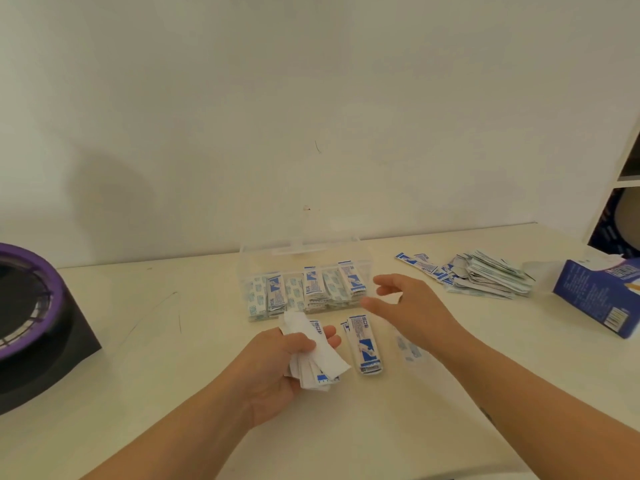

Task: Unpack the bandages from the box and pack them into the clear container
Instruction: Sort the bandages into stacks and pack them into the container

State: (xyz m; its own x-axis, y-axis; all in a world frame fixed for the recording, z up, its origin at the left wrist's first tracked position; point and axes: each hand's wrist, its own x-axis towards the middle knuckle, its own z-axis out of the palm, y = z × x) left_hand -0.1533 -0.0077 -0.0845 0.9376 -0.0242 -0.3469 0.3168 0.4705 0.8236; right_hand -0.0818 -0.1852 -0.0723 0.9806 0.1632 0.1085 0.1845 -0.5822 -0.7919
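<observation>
Left hand (277,368): palm up, thumb and fingers curled round a fanned bundle (323,355) of bandages in white wrappers, some with blue print. It is held just above the table (173,341).

Right hand (412,306): released, fingers spread and lightly bent, nothing in it. It hovers palm down over the table, fingertips pointing left.

Container (263,261): clear, lid open at the back, just beyond both hands. Its right end is near the right fingertips. Inside, bandages (311,289) stand packed in rows across the front.

Between the hands: a short stack (364,344) of blue-and-white bandages lies flat on the table, just right of the bundle.

Under the right wrist: one loose bandage (408,348), blurred, print not legible.

Right of the right hand: a loose pile (485,278) of bandages, well apart from the hand, with a few strays on its left edge.

Further right: the blue box (595,299) on its side, open end toward the pile.

Far left of the left hand: a black device with a purple ring (34,306), partly out of view.
</observation>
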